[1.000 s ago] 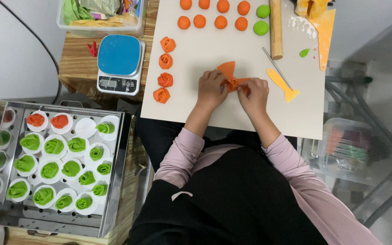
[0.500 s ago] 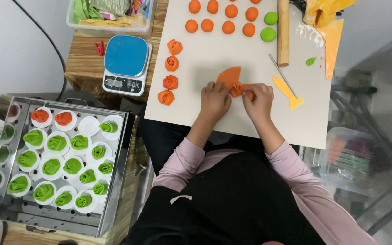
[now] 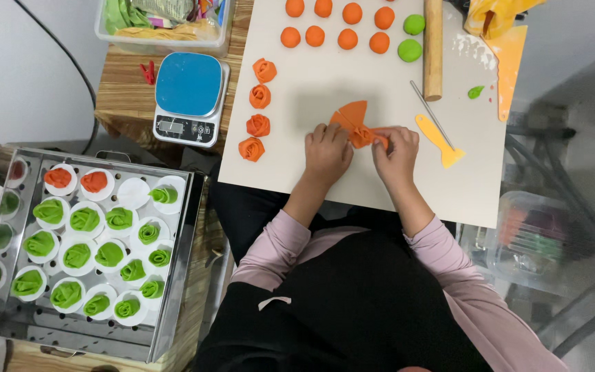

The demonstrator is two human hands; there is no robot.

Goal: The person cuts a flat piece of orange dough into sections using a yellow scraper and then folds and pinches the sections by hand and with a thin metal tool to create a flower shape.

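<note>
Both hands keep rolling: left hand (image 3: 326,150) steadies the orange dough (image 3: 357,124), right hand (image 3: 395,148) pinches its rolled end closed. Soft, thin, tearable; best held at the roll.

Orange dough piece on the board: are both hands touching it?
Touching. Head view shows left hand and right hand pinching the orange dough piece between their fingertips.

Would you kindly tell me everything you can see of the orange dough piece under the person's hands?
The orange dough piece looks soft, matte and thinly flattened, made of overlapping rounded leaves. Its far end fans out flat on the pale work board; its near end is gathered into a rolled bunch. The left hand rests against its left edge and the right hand pinches the rolled part.
</note>
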